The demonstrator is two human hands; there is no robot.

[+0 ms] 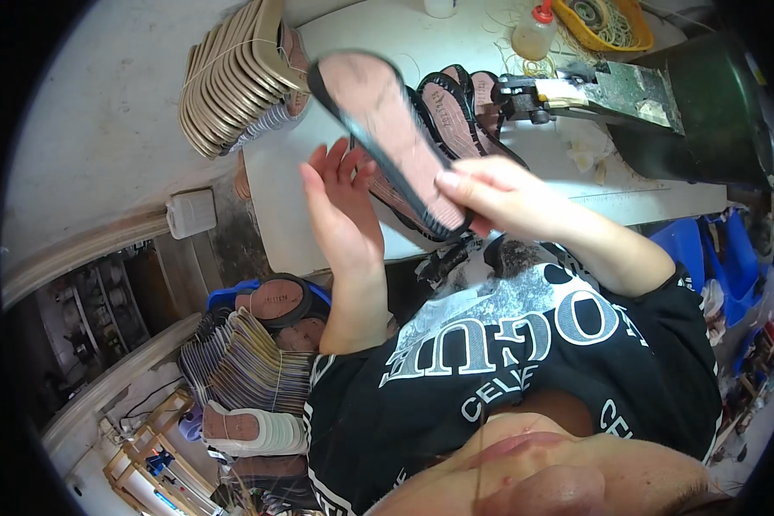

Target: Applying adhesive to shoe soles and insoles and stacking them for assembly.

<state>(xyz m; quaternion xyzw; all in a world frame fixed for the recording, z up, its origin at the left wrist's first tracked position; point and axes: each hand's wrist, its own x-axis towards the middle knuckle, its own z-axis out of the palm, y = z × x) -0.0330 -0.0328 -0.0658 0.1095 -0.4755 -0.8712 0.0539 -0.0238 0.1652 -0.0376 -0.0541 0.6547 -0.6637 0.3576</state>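
Observation:
A shoe insole (385, 120) with a pinkish-brown face and a black wrapped edge is held up over the worktable. My right hand (490, 193) pinches its lower end, thumb on the pinkish face. At the insole's left edge, my left hand (344, 206) is raised with palm showing and fingers apart, holding nothing; whether a fingertip touches the edge, I cannot tell. Behind the held piece, several similar black-edged insoles (449, 112) lie overlapping on the white table (318, 232), partly hidden by it and my right hand.
A green machine (628, 99) with a metal head stands at the right of the table. At the back are a red-capped bottle (533, 39) and a yellow basket (632, 30). Bundled beige soles (232, 77) stand at far left; more stacked soles (249, 357) sit below.

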